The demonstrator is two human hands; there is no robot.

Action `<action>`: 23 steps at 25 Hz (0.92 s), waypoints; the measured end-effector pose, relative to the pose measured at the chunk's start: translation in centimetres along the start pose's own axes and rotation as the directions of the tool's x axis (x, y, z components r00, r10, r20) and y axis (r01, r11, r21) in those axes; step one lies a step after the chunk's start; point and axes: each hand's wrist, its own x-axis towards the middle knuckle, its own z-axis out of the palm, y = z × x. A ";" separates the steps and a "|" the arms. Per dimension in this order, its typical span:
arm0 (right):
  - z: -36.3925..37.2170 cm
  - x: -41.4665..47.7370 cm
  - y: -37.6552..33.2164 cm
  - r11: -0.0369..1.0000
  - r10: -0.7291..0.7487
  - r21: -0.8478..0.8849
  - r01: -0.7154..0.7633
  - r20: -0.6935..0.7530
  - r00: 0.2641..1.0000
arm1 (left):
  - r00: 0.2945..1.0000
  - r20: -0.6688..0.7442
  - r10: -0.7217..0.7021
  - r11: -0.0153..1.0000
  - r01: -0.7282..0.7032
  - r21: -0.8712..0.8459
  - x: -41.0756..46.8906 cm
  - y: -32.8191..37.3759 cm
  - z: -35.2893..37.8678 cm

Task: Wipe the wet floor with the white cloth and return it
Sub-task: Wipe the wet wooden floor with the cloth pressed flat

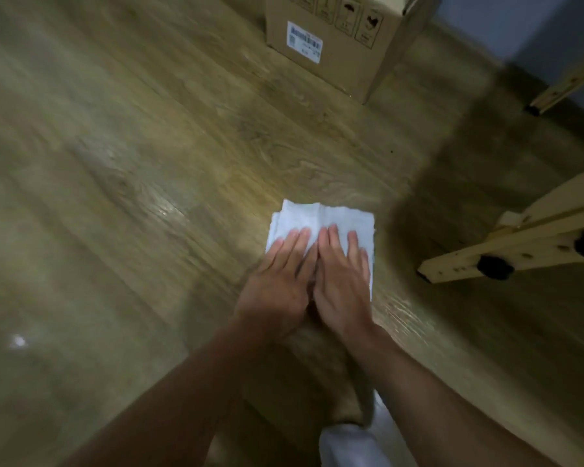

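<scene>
We are mid-wipe: our left hand [277, 281] and right hand [343, 281] press straight fingers [302, 239] flat on the folded white cloth [327, 215] on the floor [149, 163], a blurred sheen at its 4 o'clock perhaps unwiped water, the return not yet done.

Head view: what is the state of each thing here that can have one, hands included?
white cloth: folded, lying flat on the floor, both hands on top.
left hand: open, fingers straight, pressing on the cloth.
right hand: open, fingers straight, pressing on the cloth beside the left hand.
floor: shiny, wet-looking streaks right of the cloth.
cardboard box: standing on the floor; its top is out of frame.
</scene>
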 end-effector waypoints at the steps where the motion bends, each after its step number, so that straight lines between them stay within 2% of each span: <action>1: 0.5 0.6 -0.4 0.999 0.000 -0.036 0.000 -0.004 1.000 | 1.000 0.022 -0.020 1.000 0.020 0.003 0.1 -0.1 0.1; 3: 0.3 1.2 0.0 0.997 -0.025 -0.072 0.027 0.041 0.999 | 0.988 0.128 -0.087 0.996 0.090 -0.019 0.7 0.7 0.1; 6: -0.5 4.2 1.0 0.990 -0.125 -0.051 0.129 0.073 0.989 | 0.970 0.092 -0.227 0.973 0.230 -0.020 2.4 0.4 0.9; 10: -0.9 8.1 0.4 0.989 -0.121 -0.079 0.127 0.072 0.990 | 0.963 0.115 -0.245 0.966 0.252 -0.055 4.7 -1.7 0.6; 12: -0.8 7.2 -0.1 0.991 -0.110 -0.068 0.112 0.038 0.993 | 0.965 0.124 -0.229 0.969 0.239 -0.070 4.6 -2.0 0.2; 14: 0.6 3.7 -1.0 0.990 -0.141 -0.021 0.141 0.014 0.990 | 0.967 0.113 -0.229 0.968 0.238 -0.073 1.0 -1.5 0.3; 16: 2.6 -1.6 -1.5 0.982 -0.189 -0.002 0.189 -0.039 0.981 | 0.977 0.040 -0.208 0.977 0.210 -0.039 -4.7 0.4 1.1; 18: 3.9 -4.8 -1.9 0.969 -0.236 -0.090 0.232 -0.041 0.971 | 0.974 -0.001 -0.226 0.974 0.226 -0.003 -9.7 1.7 1.4; 20: 4.3 -3.3 -3.3 0.957 -0.248 -0.162 0.242 -0.023 0.968 | 0.966 0.066 -0.248 0.968 0.244 0.061 -10.2 0.6 2.1; 23: 3.9 1.8 -5.7 0.955 -0.253 -0.164 0.245 -0.028 0.967 | 0.933 0.036 -0.358 0.934 0.358 0.015 -7.1 -2.2 1.3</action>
